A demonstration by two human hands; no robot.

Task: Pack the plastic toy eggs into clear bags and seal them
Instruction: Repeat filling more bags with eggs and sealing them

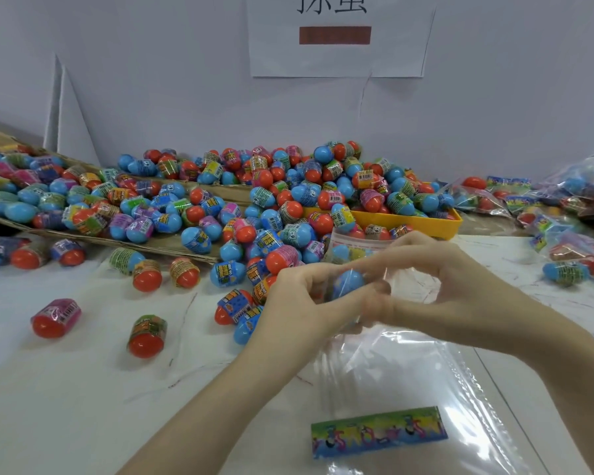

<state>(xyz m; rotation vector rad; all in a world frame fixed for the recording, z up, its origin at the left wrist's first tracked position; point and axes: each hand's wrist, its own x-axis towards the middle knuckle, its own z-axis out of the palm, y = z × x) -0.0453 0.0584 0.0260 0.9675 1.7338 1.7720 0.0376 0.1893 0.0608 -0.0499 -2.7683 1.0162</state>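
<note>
Both hands meet over the middle of the table around a clear bag (pixel 408 282). My left hand (pixel 299 296) pinches a blue toy egg (pixel 348 281) at the bag's mouth. My right hand (pixel 436 279) grips the bag's upper edge from the right. A second blue egg (pixel 340 252) shows through the plastic behind my fingers. A large heap of red and blue toy eggs (pixel 271 200) covers the back of the table.
A stack of flat clear bags (pixel 408 365) with a colourful printed header strip (pixel 378 431) lies in front of me. A yellow tray (pixel 426 222) sits under the heap. Filled bags (pixel 563 200) pile at the right. Loose eggs (pixel 146 335) and cardboard (pixel 172 243) lie at the left.
</note>
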